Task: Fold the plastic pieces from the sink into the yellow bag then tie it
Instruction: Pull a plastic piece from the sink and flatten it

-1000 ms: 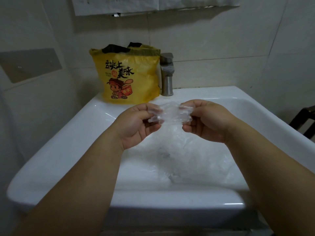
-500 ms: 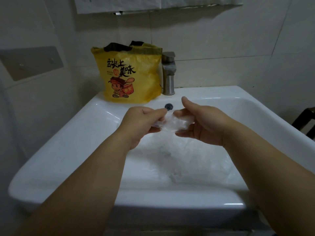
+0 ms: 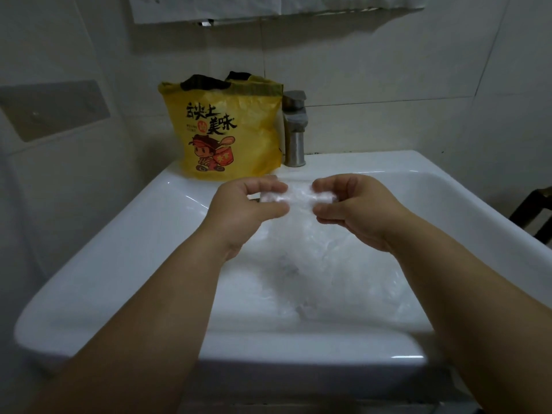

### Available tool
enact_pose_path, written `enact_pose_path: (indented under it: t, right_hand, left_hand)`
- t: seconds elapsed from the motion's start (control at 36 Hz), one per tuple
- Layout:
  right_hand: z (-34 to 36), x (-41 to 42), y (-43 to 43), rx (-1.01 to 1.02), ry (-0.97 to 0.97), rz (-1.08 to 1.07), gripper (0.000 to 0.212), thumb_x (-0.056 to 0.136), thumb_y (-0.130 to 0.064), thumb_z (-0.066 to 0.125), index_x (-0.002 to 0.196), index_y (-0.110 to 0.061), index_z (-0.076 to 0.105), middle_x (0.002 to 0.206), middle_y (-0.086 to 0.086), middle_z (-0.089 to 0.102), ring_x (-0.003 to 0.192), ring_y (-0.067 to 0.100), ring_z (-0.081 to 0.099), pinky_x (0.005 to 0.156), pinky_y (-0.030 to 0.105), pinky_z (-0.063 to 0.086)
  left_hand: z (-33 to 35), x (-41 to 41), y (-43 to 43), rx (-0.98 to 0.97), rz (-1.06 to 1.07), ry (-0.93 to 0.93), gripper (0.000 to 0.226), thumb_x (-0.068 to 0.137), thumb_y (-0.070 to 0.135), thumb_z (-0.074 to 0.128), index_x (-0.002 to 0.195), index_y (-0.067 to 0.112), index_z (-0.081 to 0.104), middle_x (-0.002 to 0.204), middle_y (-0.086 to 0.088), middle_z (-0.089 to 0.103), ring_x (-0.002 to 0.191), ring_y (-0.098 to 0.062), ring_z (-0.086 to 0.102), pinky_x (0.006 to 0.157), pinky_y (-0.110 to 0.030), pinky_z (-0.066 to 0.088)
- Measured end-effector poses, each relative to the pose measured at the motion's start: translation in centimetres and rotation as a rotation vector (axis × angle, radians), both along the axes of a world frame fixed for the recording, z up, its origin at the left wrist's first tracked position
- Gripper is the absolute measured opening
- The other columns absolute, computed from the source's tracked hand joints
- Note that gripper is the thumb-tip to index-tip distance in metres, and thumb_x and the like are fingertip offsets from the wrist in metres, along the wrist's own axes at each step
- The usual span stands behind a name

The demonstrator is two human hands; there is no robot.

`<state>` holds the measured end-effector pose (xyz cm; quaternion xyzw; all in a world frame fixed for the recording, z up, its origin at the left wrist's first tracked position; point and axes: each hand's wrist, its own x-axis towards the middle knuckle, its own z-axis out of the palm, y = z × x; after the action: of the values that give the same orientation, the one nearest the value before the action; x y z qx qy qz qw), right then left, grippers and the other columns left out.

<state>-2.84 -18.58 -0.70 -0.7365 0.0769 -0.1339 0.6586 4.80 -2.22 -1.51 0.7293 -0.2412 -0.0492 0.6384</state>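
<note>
1. Plastic piece [image 3: 294,195] now spans the gap between our hands. Half a second ago it was bunched up with the hands nearly touching, and we have since drawn them apart above the sink [image 3: 119,234].
2. Left hand [image 3: 251,204] pinches one end between thumb and curled fingers, and right hand [image 3: 352,210] pinches the other end likewise.
3. Yellow bag [image 3: 227,130] stands on the sink's back ledge just beside the faucet [image 3: 294,127]. More clear plastic [image 3: 328,270] lies in the basin below.
4. We judge the piece is being smoothed for another fold. Bagging and tying remain ahead.
</note>
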Motion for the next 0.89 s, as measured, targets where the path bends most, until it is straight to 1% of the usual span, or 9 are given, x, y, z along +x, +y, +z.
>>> enact_pose_path:
  t: [0.08,0.17,0.25,0.33,0.39,0.5,0.56,0.67,0.89]
  right_hand:
    - [-0.3,0.2,-0.1,-0.105,-0.020,-0.044,0.047,0.083,0.007,0.067,0.127,-0.005,0.058,0.109,0.003,0.064,0.085,0.014,0.066,0.073,0.019,0.057]
    - [-0.6,0.4,-0.2,-0.351,-0.046,-0.094,0.044,0.087,-0.003,0.066,0.129,-0.010,0.058,0.099,0.000,0.065,0.077,0.010,0.065,0.061,0.008,0.050]
    - [-1.1,0.7,-0.3,-0.538,-0.074,-0.134,0.035,0.091,-0.013,0.064,0.126,-0.011,0.061,0.088,-0.001,0.064,0.078,0.015,0.066,0.063,0.014,0.050]
    - [-1.2,0.6,-0.4,-0.671,-0.092,-0.165,0.026,0.094,-0.021,0.060,0.118,-0.012,0.066,0.078,-0.004,0.062,0.079,0.021,0.065,0.065,0.020,0.050]
    - [-1.1,0.6,-0.5,-0.723,-0.101,-0.172,0.024,0.095,-0.024,0.058,0.113,-0.013,0.068,0.075,-0.008,0.058,0.072,0.014,0.059,0.060,0.016,0.044]
    - [-0.8,0.5,-0.7,-0.810,-0.108,-0.139,0.010,0.094,-0.029,0.057,0.093,-0.022,0.064,0.080,-0.008,0.052,0.070,0.010,0.049,0.058,0.016,0.037]
    - [-0.6,0.3,-0.7,-0.713,-0.068,-0.095,0.007,0.094,-0.030,0.057,0.090,-0.025,0.061,0.082,-0.001,0.060,0.073,0.017,0.057,0.061,0.023,0.046]
    - [-0.1,-0.2,-0.8,-0.421,-0.020,0.010,0.009,0.093,-0.023,0.059,0.090,-0.019,0.067,0.075,0.003,0.064,0.061,0.007,0.059,0.058,0.016,0.053]
    - [0.7,-0.9,-1.1,-0.037,0.042,0.153,0.011,0.091,-0.008,0.059,0.095,-0.007,0.069,0.071,0.005,0.065,0.056,0.006,0.060,0.057,0.018,0.051]
  left_hand:
    - [-0.3,0.0,-0.1,0.039,0.034,-0.133,0.028,0.077,0.003,0.078,0.090,0.026,0.071,0.122,0.012,0.058,0.098,-0.003,0.064,0.077,-0.011,0.051]
    - [-0.6,0.2,-0.3,0.142,0.130,-0.342,0.028,0.079,0.006,0.077,0.104,0.017,0.073,0.120,0.009,0.059,0.103,-0.008,0.061,0.083,-0.011,0.050]
    - [-0.9,0.2,-0.4,0.219,0.215,-0.487,0.024,0.083,0.011,0.074,0.107,0.012,0.074,0.109,0.003,0.068,0.097,-0.008,0.061,0.082,-0.009,0.046]
    - [-0.8,0.0,-0.5,0.265,0.211,-0.507,0.011,0.087,0.016,0.070,0.098,0.016,0.073,0.093,0.003,0.067,0.086,-0.012,0.059,0.070,-0.012,0.043]
    - [-0.7,0.0,-0.4,0.313,0.166,-0.502,0.004,0.090,0.022,0.066,0.090,0.026,0.066,0.087,0.010,0.061,0.086,-0.014,0.055,0.071,-0.019,0.042]
    - [-0.6,0.1,0.2,0.296,0.033,-0.326,0.010,0.094,0.026,0.060,0.086,0.032,0.058,0.086,0.001,0.060,0.074,-0.014,0.054,0.067,-0.025,0.044]
    - [-0.4,0.1,0.4,0.204,-0.047,-0.204,0.010,0.095,0.019,0.059,0.087,0.026,0.059,0.087,0.000,0.064,0.076,-0.011,0.063,0.073,-0.025,0.053]
    - [0.2,0.0,0.6,0.006,-0.103,-0.002,0.009,0.092,0.006,0.062,0.089,0.015,0.064,0.075,0.002,0.067,0.066,-0.006,0.067,0.069,-0.021,0.058]
    - [0.8,0.0,0.9,-0.054,-0.184,0.226,0.015,0.089,-0.003,0.060,0.091,0.010,0.069,0.066,0.000,0.069,0.062,-0.006,0.066,0.061,-0.016,0.054]
